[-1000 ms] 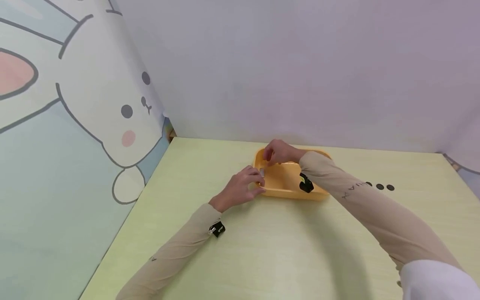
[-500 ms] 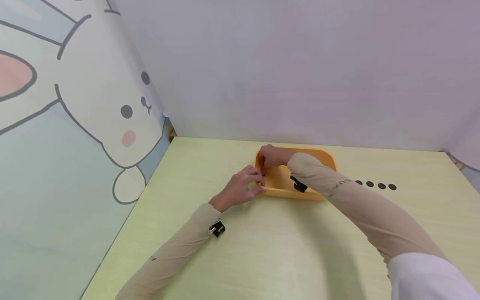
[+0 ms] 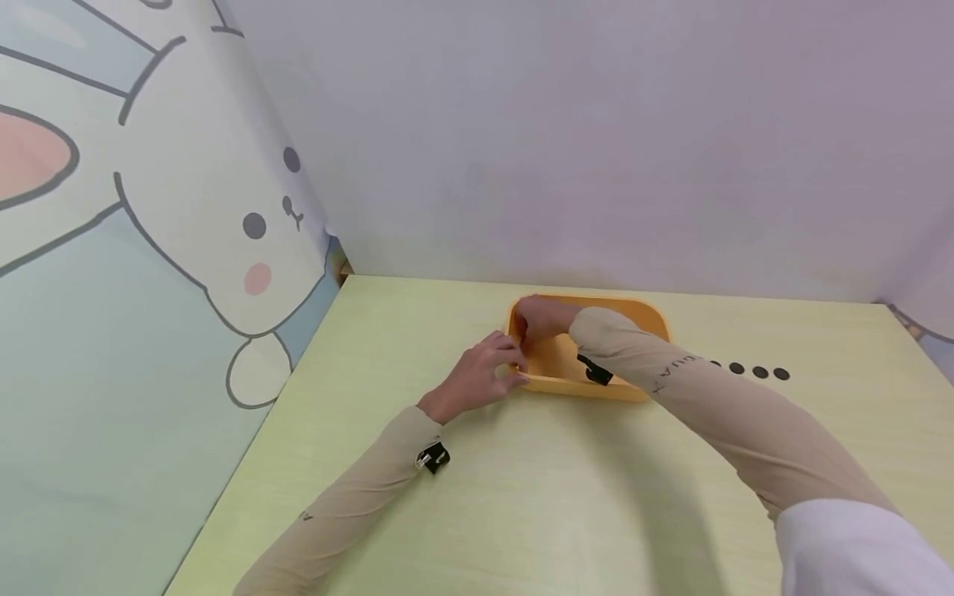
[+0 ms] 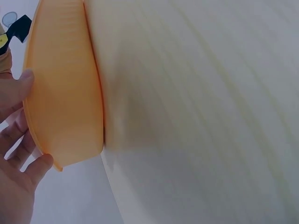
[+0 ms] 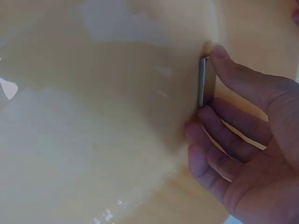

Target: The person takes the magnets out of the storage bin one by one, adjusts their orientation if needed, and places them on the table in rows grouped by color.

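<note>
An orange plastic bin [image 3: 589, 386] stands on the table against the back wall. My left hand [image 3: 477, 379] grips its left end at the rim, and in the left wrist view its thumb [image 4: 39, 168] lies on the outer wall near the corner. Inside the bin, my right hand [image 3: 540, 317] reaches to the left end. In the right wrist view it pinches a small, thin, flat piece with a silver edge [image 5: 202, 83] between thumb and fingers, right at the inner wall. The piece is hidden behind the hand in the head view.
Several dark round discs [image 3: 760, 372] lie in a row on the pale table [image 3: 537, 488], right of the bin, partly covered by the right sleeve [image 3: 715, 397]. A plain wall [image 3: 596, 149] rises behind. On the left is a wall with a rabbit drawing [image 3: 201, 207].
The right hand has moved left and down into the bin's left end, taking the small piece along. The left hand keeps its hold on the bin.
</note>
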### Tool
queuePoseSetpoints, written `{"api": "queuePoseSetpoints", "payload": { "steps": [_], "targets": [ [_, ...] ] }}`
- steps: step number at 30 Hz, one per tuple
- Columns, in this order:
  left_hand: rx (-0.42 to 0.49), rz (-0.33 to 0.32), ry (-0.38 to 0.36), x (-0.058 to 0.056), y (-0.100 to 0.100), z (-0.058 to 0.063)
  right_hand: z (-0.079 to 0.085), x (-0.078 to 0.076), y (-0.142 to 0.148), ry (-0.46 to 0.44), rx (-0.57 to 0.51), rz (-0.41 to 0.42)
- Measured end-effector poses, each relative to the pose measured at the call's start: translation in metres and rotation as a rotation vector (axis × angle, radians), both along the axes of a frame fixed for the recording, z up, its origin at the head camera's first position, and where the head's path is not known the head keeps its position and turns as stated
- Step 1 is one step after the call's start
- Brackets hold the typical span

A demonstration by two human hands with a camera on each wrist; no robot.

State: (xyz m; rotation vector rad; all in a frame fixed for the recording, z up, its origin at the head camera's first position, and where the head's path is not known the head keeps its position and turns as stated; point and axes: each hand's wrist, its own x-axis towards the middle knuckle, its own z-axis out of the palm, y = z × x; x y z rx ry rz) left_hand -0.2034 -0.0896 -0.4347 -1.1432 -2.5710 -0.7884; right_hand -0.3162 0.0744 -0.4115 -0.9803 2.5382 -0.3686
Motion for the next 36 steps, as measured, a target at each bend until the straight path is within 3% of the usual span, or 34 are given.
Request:
{"api": "queuePoseSetpoints", "payload": {
  "steps": [4, 12, 18, 27, 36],
  "targets": [
    [0.003, -0.001, 0.002, 0.000, 0.000, 0.000, 0.000, 0.002, -0.001, 0.018, 0.006, 0.003],
    [-0.002, -0.005, -0.009, -0.001, 0.000, -0.001, 0.001, 0.002, 0.002, -0.056, 0.042, -0.042],
    [-0.001, -0.011, 0.012, 0.001, -0.001, -0.001, 0.002, -0.001, 0.005, -0.176, 0.026, -0.098],
    [-0.001, -0.016, 0.023, 0.001, -0.002, -0.003, -0.005, -0.007, 0.015, -0.402, -0.133, -0.081],
    [0.016, -0.013, 0.007, 0.000, -0.001, -0.003, 0.004, -0.007, 0.029, -0.458, -0.106, -0.172]
  ]
}}
